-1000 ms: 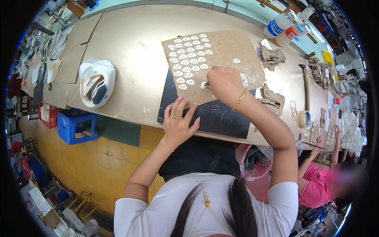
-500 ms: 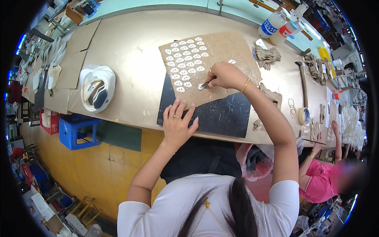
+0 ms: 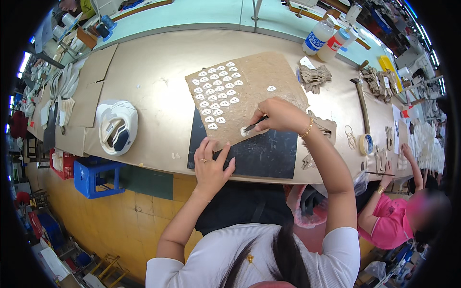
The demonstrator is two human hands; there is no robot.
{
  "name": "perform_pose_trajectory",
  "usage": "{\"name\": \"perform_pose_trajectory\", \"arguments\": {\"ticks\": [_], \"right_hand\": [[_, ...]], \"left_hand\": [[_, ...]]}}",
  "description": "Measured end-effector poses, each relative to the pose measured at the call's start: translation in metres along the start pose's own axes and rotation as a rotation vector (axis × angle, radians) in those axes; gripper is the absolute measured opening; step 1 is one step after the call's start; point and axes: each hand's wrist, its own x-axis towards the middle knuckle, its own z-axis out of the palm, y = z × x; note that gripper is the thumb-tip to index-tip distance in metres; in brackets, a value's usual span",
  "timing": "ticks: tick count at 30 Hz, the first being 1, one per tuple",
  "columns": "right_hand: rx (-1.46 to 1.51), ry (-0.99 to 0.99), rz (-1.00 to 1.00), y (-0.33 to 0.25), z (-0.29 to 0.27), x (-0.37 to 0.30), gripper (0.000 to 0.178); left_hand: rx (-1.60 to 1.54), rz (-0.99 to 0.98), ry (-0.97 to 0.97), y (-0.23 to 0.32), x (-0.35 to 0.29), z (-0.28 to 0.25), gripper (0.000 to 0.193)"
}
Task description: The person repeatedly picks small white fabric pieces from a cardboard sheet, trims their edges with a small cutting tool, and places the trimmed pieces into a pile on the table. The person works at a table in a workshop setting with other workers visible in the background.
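My right hand (image 3: 280,117) pinches dark tweezers (image 3: 254,126), their tip touching a small white rounded piece (image 3: 244,131) near the close edge of a brown sheet (image 3: 259,72). Several similar white pieces with small dark marks lie in slanting rows over the sheet's left part. A single white piece (image 3: 272,88) sits apart, beyond my right hand. The sheet partly covers a black cutting mat (image 3: 261,158). My left hand (image 3: 211,165) rests with fingers spread at the sheet's near left corner and on the mat, holding nothing.
A white rounded object with an opening (image 3: 115,127) stands left on the table. Bottles (image 3: 319,36), a hammer (image 3: 363,108), a tape roll (image 3: 366,144) and bundled brown pieces (image 3: 314,77) lie right. A blue stool (image 3: 98,177) stands below; a co-worker in pink (image 3: 389,216) works at right.
The whole view has shifted, so the table appears lower. Under the tweezers, the white piece has slid slightly right and nearer, away from the rows. My left hand stays by the sheet's corner.
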Motion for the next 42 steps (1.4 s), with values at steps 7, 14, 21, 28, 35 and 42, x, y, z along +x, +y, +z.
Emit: {"name": "perform_pose_trajectory", "arguments": {"ticks": [7, 14, 21, 28, 35, 42], "right_hand": [[-0.431, 0.292, 0.315, -0.028, 0.037, -0.101, 0.006], [-0.315, 0.360, 0.538, -0.045, 0.087, -0.114, 0.010], [-0.332, 0.406, 0.502, -0.050, 0.093, -0.109, 0.012], [-0.299, 0.542, 0.408, -0.032, 0.095, -0.122, 0.015], [0.091, 0.686, 0.820, 0.065, 0.039, -0.163, 0.020], [0.001, 0.849, 0.544, 0.115, 0.086, -0.164, 0.021]], "left_hand": [[-0.215, -0.011, 0.145, 0.002, -0.012, 0.012, 0.054], [-0.220, 0.204, -0.120, 0.073, -0.002, 0.023, 0.048], [-0.133, 0.211, -0.151, 0.076, 0.004, 0.025, 0.044], [-0.050, 0.253, -0.194, 0.080, 0.014, 0.020, 0.038], [-0.172, 0.204, -0.190, 0.078, 0.020, 0.026, 0.035], [-0.333, 0.196, -0.025, 0.062, 0.001, 0.039, 0.052]]}}
